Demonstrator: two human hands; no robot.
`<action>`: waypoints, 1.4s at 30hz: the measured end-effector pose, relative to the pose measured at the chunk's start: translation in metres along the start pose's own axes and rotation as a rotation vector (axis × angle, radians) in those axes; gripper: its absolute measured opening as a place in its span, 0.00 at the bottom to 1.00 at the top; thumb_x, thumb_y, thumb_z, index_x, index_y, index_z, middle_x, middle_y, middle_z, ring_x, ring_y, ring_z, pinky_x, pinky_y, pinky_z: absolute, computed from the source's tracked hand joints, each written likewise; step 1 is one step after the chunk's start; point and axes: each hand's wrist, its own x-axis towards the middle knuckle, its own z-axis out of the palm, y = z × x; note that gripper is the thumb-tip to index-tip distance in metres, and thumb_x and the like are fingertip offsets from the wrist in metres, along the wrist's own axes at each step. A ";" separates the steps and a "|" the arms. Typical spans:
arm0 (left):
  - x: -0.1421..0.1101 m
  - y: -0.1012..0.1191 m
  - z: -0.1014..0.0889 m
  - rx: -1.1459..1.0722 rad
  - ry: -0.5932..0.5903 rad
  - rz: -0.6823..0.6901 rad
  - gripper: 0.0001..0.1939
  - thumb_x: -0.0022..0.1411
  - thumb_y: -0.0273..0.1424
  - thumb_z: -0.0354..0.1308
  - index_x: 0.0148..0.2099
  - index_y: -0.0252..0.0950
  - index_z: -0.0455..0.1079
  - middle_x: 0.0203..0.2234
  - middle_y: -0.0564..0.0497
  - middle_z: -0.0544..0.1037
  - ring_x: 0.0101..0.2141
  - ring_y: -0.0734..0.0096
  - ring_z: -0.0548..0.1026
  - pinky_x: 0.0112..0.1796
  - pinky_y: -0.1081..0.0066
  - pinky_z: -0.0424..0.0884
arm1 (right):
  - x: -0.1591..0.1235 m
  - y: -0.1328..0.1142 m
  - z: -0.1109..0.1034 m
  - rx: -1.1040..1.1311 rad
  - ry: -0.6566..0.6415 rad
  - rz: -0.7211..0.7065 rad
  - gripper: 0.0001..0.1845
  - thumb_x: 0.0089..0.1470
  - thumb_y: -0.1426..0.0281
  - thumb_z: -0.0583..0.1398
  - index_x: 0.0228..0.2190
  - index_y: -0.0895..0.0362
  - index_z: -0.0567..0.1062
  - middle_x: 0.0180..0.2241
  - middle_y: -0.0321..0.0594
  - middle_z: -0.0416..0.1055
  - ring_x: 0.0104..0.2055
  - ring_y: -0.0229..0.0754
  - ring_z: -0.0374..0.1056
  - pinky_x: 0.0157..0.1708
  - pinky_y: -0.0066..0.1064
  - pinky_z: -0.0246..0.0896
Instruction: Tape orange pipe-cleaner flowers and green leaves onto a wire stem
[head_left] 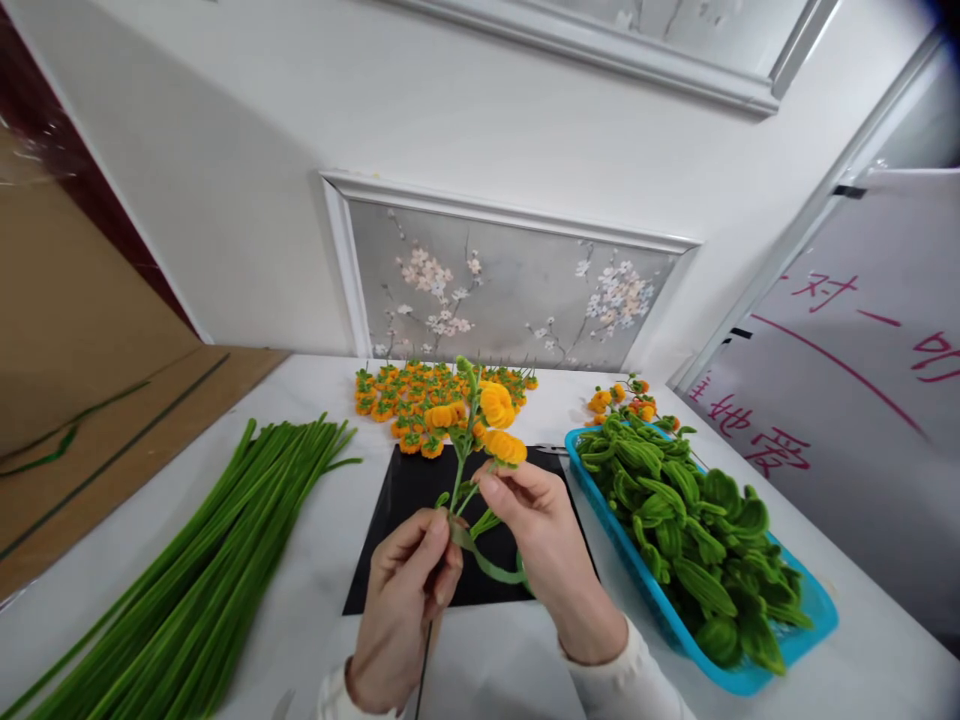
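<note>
My left hand (412,570) pinches the green stem of an orange fuzzy craft flower spray (496,405), which stands upright in front of me. A strip of green floral tape (487,568) runs from the stem at my left fingertips and loops toward my right hand (544,530). The right thumb and fingers are closed on a thin side stem just under the lowest orange bloom. Beneath both hands lies a black mat (390,530). Part of the tape loop is hidden behind my right hand.
Long green pipe cleaners (225,560) lie bundled at left. A blue basket (750,682) of fuzzy green leaves (675,520) stands at right. Several orange flower heads (412,400) sit at the back; more blooms (622,400) lie behind the basket. Pliers (551,450) rest by the mat.
</note>
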 end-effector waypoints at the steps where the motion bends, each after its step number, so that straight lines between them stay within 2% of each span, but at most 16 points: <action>1: 0.000 0.000 0.000 -0.006 0.002 0.003 0.16 0.56 0.38 0.61 0.23 0.33 0.66 0.13 0.60 0.59 0.14 0.86 0.49 0.14 0.80 0.42 | -0.002 0.000 0.000 -0.005 0.033 0.003 0.07 0.51 0.66 0.62 0.27 0.57 0.75 0.26 0.35 0.68 0.29 0.36 0.61 0.31 0.27 0.58; 5: -0.001 -0.001 -0.002 -0.026 0.047 0.023 0.11 0.55 0.37 0.62 0.28 0.34 0.70 0.16 0.58 0.63 0.15 0.85 0.52 0.15 0.81 0.46 | -0.012 0.006 0.004 -0.148 0.144 -0.042 0.09 0.56 0.63 0.58 0.29 0.56 0.71 0.24 0.33 0.64 0.26 0.35 0.59 0.27 0.26 0.56; 9: -0.001 -0.001 -0.002 -0.004 0.045 0.035 0.12 0.56 0.37 0.61 0.27 0.34 0.70 0.15 0.59 0.62 0.15 0.85 0.52 0.15 0.80 0.46 | -0.021 0.019 0.012 -0.159 0.096 -0.014 0.10 0.58 0.61 0.55 0.32 0.54 0.68 0.24 0.32 0.60 0.25 0.35 0.57 0.25 0.26 0.55; 14: -0.002 0.001 0.000 0.023 0.022 0.062 0.16 0.56 0.37 0.61 0.23 0.33 0.67 0.15 0.58 0.62 0.15 0.85 0.52 0.15 0.79 0.46 | -0.020 0.022 0.019 -0.049 0.067 0.068 0.13 0.57 0.59 0.56 0.29 0.55 0.66 0.22 0.30 0.55 0.20 0.32 0.48 0.18 0.24 0.46; 20: -0.003 -0.001 0.001 0.035 0.025 0.039 0.17 0.56 0.38 0.61 0.23 0.33 0.66 0.15 0.59 0.61 0.15 0.85 0.52 0.15 0.80 0.46 | -0.016 0.013 0.018 0.137 0.074 0.127 0.13 0.53 0.60 0.60 0.28 0.57 0.68 0.21 0.29 0.55 0.19 0.29 0.42 0.16 0.24 0.38; 29: -0.005 -0.005 0.002 0.139 0.068 0.090 0.15 0.56 0.40 0.61 0.25 0.34 0.68 0.16 0.58 0.62 0.15 0.83 0.56 0.15 0.80 0.49 | -0.019 0.012 0.016 0.296 0.095 0.198 0.14 0.51 0.59 0.62 0.29 0.57 0.68 0.21 0.28 0.53 0.18 0.28 0.42 0.15 0.22 0.37; 38: -0.009 -0.001 0.004 0.170 0.025 0.125 0.17 0.56 0.41 0.60 0.24 0.34 0.68 0.14 0.58 0.61 0.12 0.84 0.52 0.13 0.79 0.45 | -0.022 0.013 0.012 0.218 0.074 0.191 0.12 0.51 0.61 0.62 0.29 0.58 0.73 0.21 0.30 0.60 0.17 0.27 0.44 0.15 0.23 0.37; 42: -0.009 -0.002 0.003 0.152 -0.001 0.141 0.16 0.57 0.40 0.59 0.24 0.34 0.67 0.14 0.58 0.60 0.12 0.84 0.52 0.13 0.79 0.45 | -0.023 0.013 0.013 0.213 0.067 0.201 0.12 0.50 0.62 0.64 0.29 0.59 0.75 0.19 0.30 0.59 0.17 0.27 0.42 0.15 0.23 0.35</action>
